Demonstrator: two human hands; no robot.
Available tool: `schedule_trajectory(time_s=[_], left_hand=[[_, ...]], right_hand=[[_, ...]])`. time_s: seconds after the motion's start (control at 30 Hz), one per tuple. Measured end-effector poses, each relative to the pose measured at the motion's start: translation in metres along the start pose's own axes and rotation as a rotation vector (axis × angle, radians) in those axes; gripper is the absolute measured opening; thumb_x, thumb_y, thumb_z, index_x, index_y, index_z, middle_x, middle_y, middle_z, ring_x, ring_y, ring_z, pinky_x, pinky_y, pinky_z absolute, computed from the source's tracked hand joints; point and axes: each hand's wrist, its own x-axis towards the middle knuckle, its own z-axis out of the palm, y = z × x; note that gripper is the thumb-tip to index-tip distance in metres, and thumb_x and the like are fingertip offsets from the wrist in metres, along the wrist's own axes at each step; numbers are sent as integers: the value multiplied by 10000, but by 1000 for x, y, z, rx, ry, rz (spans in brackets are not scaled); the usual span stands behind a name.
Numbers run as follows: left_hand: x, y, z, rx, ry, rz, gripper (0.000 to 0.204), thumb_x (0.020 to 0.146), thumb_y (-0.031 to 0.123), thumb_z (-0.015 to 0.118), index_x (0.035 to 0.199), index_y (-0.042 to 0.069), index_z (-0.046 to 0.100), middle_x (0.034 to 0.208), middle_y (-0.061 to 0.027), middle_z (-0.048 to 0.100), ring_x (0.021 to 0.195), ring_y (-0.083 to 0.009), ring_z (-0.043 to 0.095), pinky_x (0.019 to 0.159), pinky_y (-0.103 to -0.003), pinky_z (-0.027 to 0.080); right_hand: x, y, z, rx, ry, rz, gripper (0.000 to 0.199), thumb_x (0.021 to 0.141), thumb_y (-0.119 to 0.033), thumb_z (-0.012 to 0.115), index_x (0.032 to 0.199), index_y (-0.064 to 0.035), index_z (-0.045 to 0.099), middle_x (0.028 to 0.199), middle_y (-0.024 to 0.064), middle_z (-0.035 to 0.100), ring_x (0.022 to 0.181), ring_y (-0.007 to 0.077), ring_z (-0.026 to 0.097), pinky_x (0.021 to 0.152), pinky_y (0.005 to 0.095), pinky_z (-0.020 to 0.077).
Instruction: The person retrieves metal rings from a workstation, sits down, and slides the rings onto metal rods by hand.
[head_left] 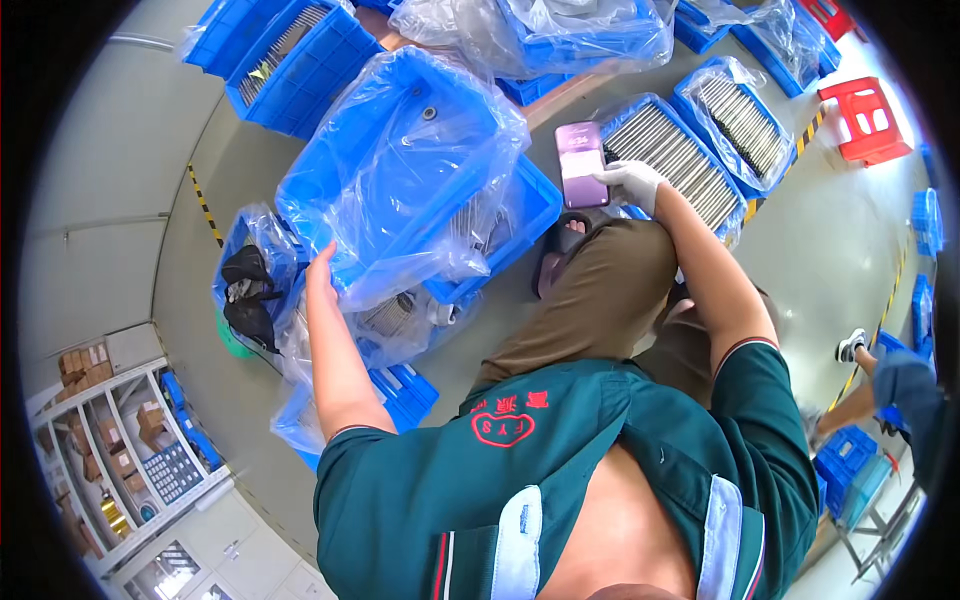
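Smooth grey floor (815,230), yellow-blk tape (205,205); white-framed shelving (128,455) far L. Lg blue crate (365,180), rigid plastic, lined w/ crinkly clear film (500,120), overlaps another blue bin (540,195) ahead. L hand (322,272), bare, at its near-left corner; fingers mostly hidden, can't tell grip. R hand (630,183), white-gloved, fingertips at edge of rounded purple item (580,165); can't tell if pinching. Slim metal rods (680,165) just beside.

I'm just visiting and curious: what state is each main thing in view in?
Large blue bin: open, lined with clear plastic.
Purple object: open or shut, cannot tell.
Left hand: bare, at the bin's edge.
Right hand: white-gloved, touching the purple object.
Metal rods: lined up side by side.
Red stool: unoccupied.
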Motion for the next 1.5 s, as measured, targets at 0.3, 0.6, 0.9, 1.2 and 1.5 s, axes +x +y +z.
schedule_trajectory(time_s=[0.3, 0.6, 0.9, 1.2, 1.5], left_hand=[[-8, 2, 21, -178, 26, 1, 414, 764, 133, 674, 1127, -38, 572, 1057, -146, 618, 890, -270, 616, 813, -371, 478], [-31, 21, -9, -132, 145, 55, 359, 738, 119, 697, 1025, -80, 617, 1015, -133, 629, 910, -235, 593, 840, -342, 441], [-81, 72, -25, -204, 69, 55, 415, 775, 182, 680, 1106, -49, 583, 1038, -143, 623, 905, -275, 613, 829, -392, 476], [-115, 96, -15, -218, -42, 88, 422, 808, 258, 661, 1138, 14, 563, 1081, -123, 601, 946, -280, 607, 844, -407, 492], [-126, 93, -10, -281, -145, 93, 405, 828, 239, 631, 1157, 18, 549, 1076, -137, 603, 939, -297, 607, 832, -431, 500]], right_hand=[[35, 6, 9, -354, -166, 229, 315, 797, -249, 692, 979, -6, 607, 696, 34, 578, 527, 93, 482, 463, 253, 351], [56, -1, 69, -634, -219, 526, 275, 858, -300, 631, 867, -26, 604, 761, 114, 627, 671, 219, 630, 541, 347, 488], [66, 7, 65, -759, -250, 595, 301, 880, -303, 602, 797, -13, 597, 641, 90, 591, 536, 213, 580, 418, 321, 411], [64, 19, 61, -660, -222, 620, 416, 870, -354, 602, 994, 43, 608, 1021, 183, 646, 939, 290, 638, 730, 382, 531], [42, 8, 66, -660, -189, 637, 487, 890, -374, 562, 1055, 83, 596, 1067, 223, 624, 985, 333, 619, 817, 436, 515]])
